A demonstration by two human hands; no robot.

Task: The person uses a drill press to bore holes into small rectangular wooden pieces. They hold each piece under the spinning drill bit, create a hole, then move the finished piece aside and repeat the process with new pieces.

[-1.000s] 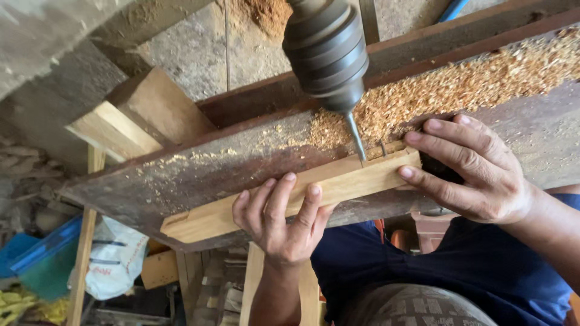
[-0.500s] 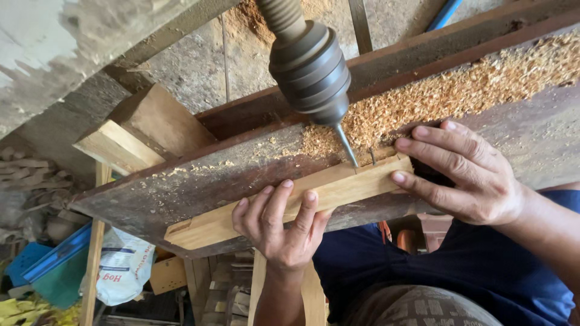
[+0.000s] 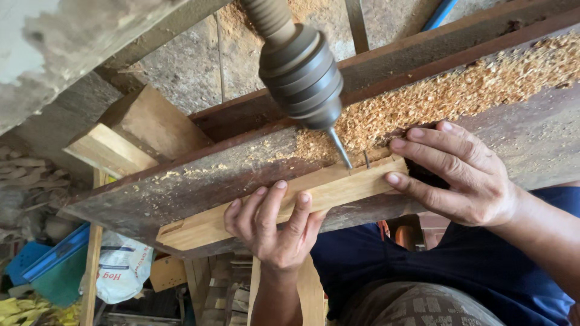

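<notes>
The head view shows one pale wooden strip [image 3: 284, 202] lying slantwise along the near edge of one dark, worn bench plank [image 3: 181, 187], its left end lower and nearer, its right end higher. Two hands work it. The left hand [image 3: 272, 226] comes up from below near the middle of the strip, four fingers curled over its near face and pressing it onto the plank. The right hand [image 3: 462, 175] lies on the strip's right end, fingers spread fairly wide, fingertips [image 3: 394, 178] pushing on the end of the wood; neither hand closes round anything else. One drill chuck [image 3: 302, 75], grey and ribbed, hangs from above at a slant, and its single thin bit [image 3: 340, 148] meets the strip's far edge between the two hands. Just right of the bit one small dark pin or nail [image 3: 366, 159] stands up from the wood. One band of pale wood shavings [image 3: 459, 96] lies along the plank beyond the strip, thickest to the right. To the far left sits one wooden block [image 3: 130, 136]; below it one white sack [image 3: 124, 268] and one blue tray [image 3: 51, 265]. Against half a second ago, both hands keep the same grip, the strip has not shifted on the plank, and the chuck sits slightly higher and further left in view.
</notes>
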